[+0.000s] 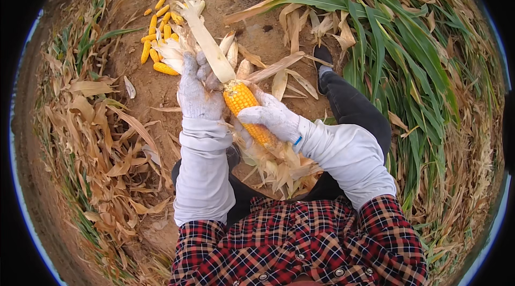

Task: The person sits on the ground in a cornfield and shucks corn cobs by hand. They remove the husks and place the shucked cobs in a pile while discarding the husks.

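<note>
My right hand point(271, 115), in a white knit glove, is wrapped around a yellow ear of corn point(241, 99), its thumb across the kernels. The ear lies at a slant, with dry silk and loose husk point(281, 161) at its near end. From its far end a long pale strip of husk point(211, 44) stretches away past my left fingers. My left hand point(201, 89), also gloved and soiled at the fingers, is curled on dry husk point(173, 50) just left of the ear. Part of its grip is hidden.
Several bare yellow ears point(153, 30) lie piled on the brown soil ahead. Unhusked ears point(229, 46) rest beyond my hands. Green and dry corn stalks point(386, 40) are heaped on the right, near my shoe point(323, 56). Dry husks point(116, 145) cover the ground at left.
</note>
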The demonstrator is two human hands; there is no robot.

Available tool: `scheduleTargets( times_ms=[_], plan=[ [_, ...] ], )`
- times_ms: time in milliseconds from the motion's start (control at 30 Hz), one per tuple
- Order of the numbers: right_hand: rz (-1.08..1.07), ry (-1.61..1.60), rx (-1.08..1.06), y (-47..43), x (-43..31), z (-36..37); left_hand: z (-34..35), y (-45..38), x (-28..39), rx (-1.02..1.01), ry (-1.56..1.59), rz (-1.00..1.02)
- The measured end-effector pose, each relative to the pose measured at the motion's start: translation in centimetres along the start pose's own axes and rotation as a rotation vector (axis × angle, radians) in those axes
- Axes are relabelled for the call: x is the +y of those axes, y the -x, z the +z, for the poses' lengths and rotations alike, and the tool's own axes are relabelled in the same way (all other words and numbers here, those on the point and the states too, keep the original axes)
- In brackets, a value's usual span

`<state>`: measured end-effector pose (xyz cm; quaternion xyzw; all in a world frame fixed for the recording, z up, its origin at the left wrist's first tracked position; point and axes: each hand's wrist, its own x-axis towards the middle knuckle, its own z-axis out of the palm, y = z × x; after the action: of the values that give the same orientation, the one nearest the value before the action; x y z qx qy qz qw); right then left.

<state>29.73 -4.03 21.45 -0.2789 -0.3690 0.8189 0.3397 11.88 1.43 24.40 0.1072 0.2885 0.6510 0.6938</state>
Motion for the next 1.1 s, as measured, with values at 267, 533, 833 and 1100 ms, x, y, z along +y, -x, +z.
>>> scheduleTargets(
  times_ms=[267, 533, 833, 1100],
  plan=[
    [-0.023, 1.007, 0.231, -0.1, -2.6, -0.5, 0.5, 1.7, 0.4, 0.083, -0.769, 0.161],
    [0.206, 1.352, 0.083, 0.3, -4.0, -0.6, 2.1, 2.6, 0.8, -0.191, -1.763, -0.031],
    [-0.047, 1.214, 0.168, 0.0, -3.0, -1.6, 0.1, 0.8, -1.2, 0.124, -0.54, 0.079],
    [0.053, 1.217, 0.118, -0.2, -2.9, -1.4, -0.4, 0.6, -0.7, 0.092, -0.513, 0.097]
  ],
)
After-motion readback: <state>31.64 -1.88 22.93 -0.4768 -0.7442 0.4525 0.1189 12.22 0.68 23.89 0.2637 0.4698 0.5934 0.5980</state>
